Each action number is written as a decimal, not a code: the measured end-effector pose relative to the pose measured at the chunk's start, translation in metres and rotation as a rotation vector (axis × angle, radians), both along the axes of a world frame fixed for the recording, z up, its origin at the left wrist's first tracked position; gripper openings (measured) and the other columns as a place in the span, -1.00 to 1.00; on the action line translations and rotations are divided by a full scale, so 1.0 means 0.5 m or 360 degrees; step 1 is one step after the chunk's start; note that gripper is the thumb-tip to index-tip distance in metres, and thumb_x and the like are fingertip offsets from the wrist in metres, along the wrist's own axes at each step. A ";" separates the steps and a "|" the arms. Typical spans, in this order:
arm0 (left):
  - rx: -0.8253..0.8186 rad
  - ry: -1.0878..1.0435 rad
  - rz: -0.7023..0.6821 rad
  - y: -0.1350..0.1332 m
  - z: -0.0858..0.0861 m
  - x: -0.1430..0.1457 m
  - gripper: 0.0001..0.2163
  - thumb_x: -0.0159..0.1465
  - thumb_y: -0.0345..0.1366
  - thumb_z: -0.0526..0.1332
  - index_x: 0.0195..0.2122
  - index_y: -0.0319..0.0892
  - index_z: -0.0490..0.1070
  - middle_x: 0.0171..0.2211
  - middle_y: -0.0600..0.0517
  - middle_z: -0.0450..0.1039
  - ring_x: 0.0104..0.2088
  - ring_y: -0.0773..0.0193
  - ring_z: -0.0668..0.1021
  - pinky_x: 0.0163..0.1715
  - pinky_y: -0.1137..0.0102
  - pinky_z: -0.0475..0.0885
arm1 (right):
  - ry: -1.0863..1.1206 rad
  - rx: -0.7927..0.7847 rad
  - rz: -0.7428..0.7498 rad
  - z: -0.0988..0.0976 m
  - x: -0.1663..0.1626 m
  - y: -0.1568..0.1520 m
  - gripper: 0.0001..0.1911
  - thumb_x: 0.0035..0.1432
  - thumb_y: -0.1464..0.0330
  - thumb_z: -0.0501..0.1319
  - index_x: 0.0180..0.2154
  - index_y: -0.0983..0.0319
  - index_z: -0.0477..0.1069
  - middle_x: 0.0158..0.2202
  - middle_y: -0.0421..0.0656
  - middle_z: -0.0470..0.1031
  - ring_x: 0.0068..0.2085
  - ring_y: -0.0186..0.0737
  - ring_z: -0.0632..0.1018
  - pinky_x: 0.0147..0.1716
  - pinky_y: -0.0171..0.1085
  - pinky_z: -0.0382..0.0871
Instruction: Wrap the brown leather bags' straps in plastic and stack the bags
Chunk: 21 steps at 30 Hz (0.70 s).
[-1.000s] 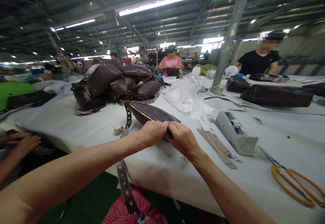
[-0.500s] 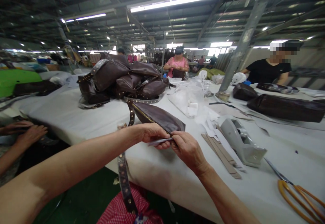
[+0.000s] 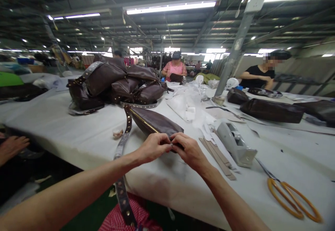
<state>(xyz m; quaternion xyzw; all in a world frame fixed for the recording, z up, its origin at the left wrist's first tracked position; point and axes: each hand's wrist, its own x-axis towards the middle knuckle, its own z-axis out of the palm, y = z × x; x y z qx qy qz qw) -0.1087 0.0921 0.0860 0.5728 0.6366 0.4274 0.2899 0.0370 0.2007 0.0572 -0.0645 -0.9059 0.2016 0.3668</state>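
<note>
Fingers of my left hand [image 3: 153, 148] and right hand [image 3: 190, 151] meet tip to tip, both pinched tight on the near end of the brown bag [image 3: 154, 122]. It lies on the white table [image 3: 65, 126] just in front of me, its gold-edged rim running away toward the pile of bags [image 3: 112, 84]. Its studded strap [image 3: 122, 143] trails off its left side and hangs over the table edge, while cardboard strips [image 3: 217, 156], a grey tape dispenser [image 3: 234, 143] and orange-handled scissors [image 3: 290, 196] lie to the right, apart from my hands.
</note>
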 end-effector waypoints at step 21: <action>-0.0059 0.1468 -0.0073 -0.089 -0.085 -0.121 -0.69 0.18 -0.59 0.02 -0.15 -0.23 0.45 -0.27 -0.10 0.56 -0.28 0.19 0.59 -0.26 0.37 0.45 | -0.0180 0.0553 0.0006 -0.019 -0.036 -0.031 -0.82 0.23 0.52 0.10 -0.39 0.22 0.40 -0.26 -0.08 0.52 -0.26 -0.17 0.47 -0.24 -0.17 0.43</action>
